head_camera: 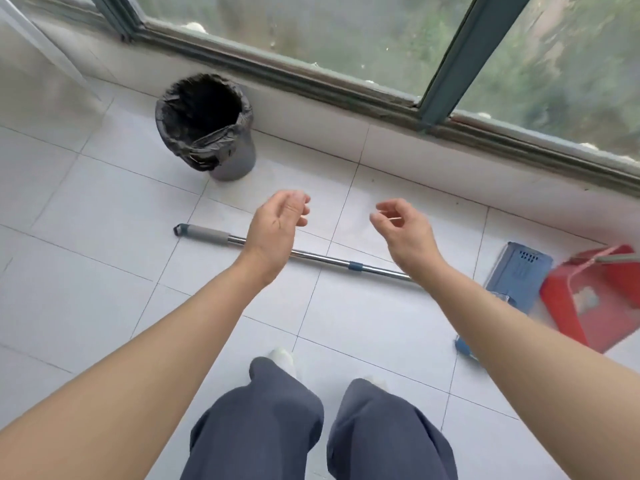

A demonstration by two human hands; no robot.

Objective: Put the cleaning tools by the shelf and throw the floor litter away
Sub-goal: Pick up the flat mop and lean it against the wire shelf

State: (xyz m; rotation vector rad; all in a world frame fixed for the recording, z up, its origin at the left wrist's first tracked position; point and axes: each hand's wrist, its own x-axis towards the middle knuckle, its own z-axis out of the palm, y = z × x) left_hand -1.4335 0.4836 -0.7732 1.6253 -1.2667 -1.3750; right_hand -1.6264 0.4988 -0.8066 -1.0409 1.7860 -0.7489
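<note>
A flat mop lies on the white tile floor, its steel handle [311,255] running left to right and its blue head [516,277] at the right. A red dustpan [595,299] sits just beyond the mop head. A grey bin [207,126] lined with a black bag stands near the window wall. My left hand [280,226] hovers above the mop handle, fingers loosely curled and holding nothing. My right hand [401,226] hovers to the right of it and pinches a thin pale stick [391,216], a small piece of litter, between its fingertips.
A low tiled ledge [381,147] under a large window runs across the back. My legs in grey trousers [287,417] stand at the bottom centre. A white panel [45,46] leans at the far left. No shelf is in view.
</note>
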